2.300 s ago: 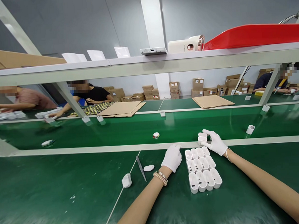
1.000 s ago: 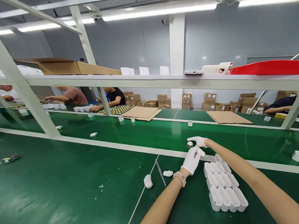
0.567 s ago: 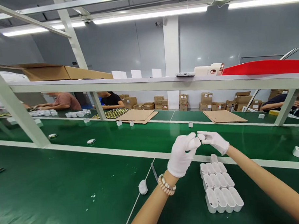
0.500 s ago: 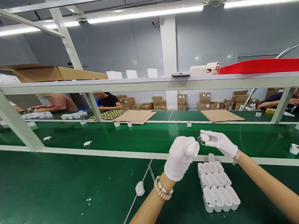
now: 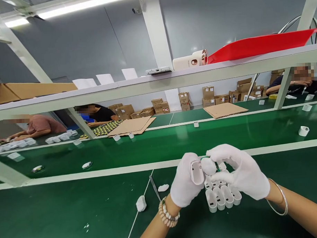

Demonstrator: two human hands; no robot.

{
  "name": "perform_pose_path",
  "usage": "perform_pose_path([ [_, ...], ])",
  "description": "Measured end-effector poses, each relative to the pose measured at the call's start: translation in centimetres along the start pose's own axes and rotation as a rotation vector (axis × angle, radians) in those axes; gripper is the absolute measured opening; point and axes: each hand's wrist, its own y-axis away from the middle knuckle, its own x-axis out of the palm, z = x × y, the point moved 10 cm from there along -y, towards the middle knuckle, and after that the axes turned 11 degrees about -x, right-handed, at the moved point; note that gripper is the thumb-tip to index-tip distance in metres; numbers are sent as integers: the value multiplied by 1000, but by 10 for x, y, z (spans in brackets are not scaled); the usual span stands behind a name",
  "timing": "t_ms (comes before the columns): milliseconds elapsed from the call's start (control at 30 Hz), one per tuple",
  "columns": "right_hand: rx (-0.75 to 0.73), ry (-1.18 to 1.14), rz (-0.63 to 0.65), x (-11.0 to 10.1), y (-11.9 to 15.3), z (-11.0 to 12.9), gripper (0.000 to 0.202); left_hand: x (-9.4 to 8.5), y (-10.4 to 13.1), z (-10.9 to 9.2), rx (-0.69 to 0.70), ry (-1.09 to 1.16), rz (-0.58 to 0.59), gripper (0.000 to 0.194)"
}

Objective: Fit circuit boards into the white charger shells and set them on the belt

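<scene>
My left hand (image 5: 187, 180), in a white glove, is wrapped round a white oval housing (image 5: 197, 173) whose open end faces me. Close beside it on the right, my right hand (image 5: 238, 170), also gloved, pinches a small part with a round white disc (image 5: 208, 166) and a green board edge. The disc is near the housing's rim; whether they touch I cannot tell. Beneath the hands, rows of open white housings (image 5: 219, 197) stand on the green table, the rear ones partly hidden by my right hand.
Tweezers (image 5: 154, 188) and white wads (image 5: 141, 203) lie left of my left wrist. Beyond the pale rail is a green belt (image 5: 159, 148) with scattered white parts. A shelf (image 5: 136, 85) crosses above. People sit at the far side.
The view has tilted and shifted right. My left hand has turned the housing's opening toward me, and my right hand has brought the disc part in beside it.
</scene>
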Motion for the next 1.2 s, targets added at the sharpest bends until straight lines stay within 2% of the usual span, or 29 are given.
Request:
perform_pose_path([
  [100,-39,-12,16,3,2,12,36,2,1,3,-76,-69,53,15],
  [300,-178,52,100,15,-2,33,27,-6,-4,-18,-35,-221,20,14],
  [433,-204,30,155,21,-9,39,17,-7,-5,-27,17,-310,-14,12],
  [600,-85,-50,441,49,-7,29,25,-8,-6,-38,108,-350,-46,21],
  [733,-39,5,476,52,1,21,18,-10,-7,-37,98,-320,-53,23],
  [833,139,-71,509,57,14,7,16,-10,-6,-35,99,-304,-46,20],
  [900,207,-89,527,58,19,2,17,-7,-5,-34,102,-306,-26,20],
  [1067,133,42,589,57,18,8,16,-6,-2,-35,145,-353,-38,18],
  [1200,174,41,567,55,17,7,20,-5,-3,-34,135,-344,-6,16],
])
